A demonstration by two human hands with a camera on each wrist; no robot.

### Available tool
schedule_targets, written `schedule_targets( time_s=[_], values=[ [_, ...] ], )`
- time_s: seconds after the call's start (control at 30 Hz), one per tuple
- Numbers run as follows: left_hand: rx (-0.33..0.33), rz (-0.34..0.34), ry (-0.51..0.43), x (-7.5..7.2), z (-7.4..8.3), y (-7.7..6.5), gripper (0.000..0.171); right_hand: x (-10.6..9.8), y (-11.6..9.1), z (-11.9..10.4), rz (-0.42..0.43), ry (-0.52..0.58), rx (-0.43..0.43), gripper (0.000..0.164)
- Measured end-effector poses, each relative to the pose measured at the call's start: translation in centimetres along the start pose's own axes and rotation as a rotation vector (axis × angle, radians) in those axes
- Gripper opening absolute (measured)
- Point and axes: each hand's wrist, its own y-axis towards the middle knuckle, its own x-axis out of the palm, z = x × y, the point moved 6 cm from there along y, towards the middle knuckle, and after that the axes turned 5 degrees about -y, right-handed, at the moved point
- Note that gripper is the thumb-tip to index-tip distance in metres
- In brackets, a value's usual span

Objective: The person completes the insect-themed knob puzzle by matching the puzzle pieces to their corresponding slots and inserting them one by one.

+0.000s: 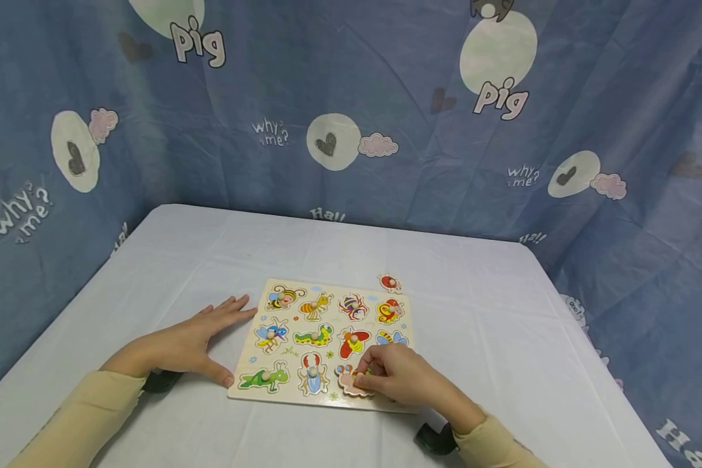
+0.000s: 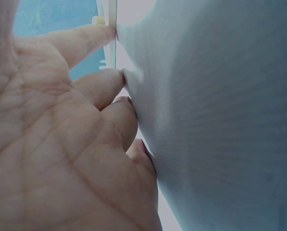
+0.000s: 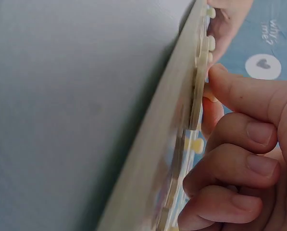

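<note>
A wooden knob puzzle board (image 1: 342, 403) with colourful insect pieces lies on the table. At its lower right, my right hand (image 1: 400, 376) pinches the small knob of a pink insect puzzle piece (image 1: 351, 383) between thumb and forefinger. In the right wrist view that puzzle piece (image 3: 197, 103) stands slightly proud of the board, and the other fingers are curled beside it. Spread out, my left hand (image 1: 190, 341) rests at the board's left side, its forefinger at the edge and its thumb at the lower left corner. A red ladybug piece (image 1: 390, 283) lies just past the board's far right corner.
White cloth covers the table (image 1: 480, 312). A blue printed curtain (image 1: 409, 182) hangs behind it and along both sides. Seated on the board are a green grasshopper piece (image 1: 264, 377), a blue beetle piece (image 1: 312, 375) and several more, each with a knob.
</note>
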Motion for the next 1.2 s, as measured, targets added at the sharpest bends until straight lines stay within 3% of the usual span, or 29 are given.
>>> schedule_targets(
  time_s=[0.7,1.2],
  values=[
    [0.008,0.006,-0.005,0.0,0.09,-0.04,0.125,0.38,-0.01,-0.35,-0.018,-0.031,-0.002,0.016],
    [0.022,0.013,-0.003,0.02,0.09,-0.12,0.125,0.23,0.1,-0.22,-0.048,0.013,0.037,0.017]
  ],
)
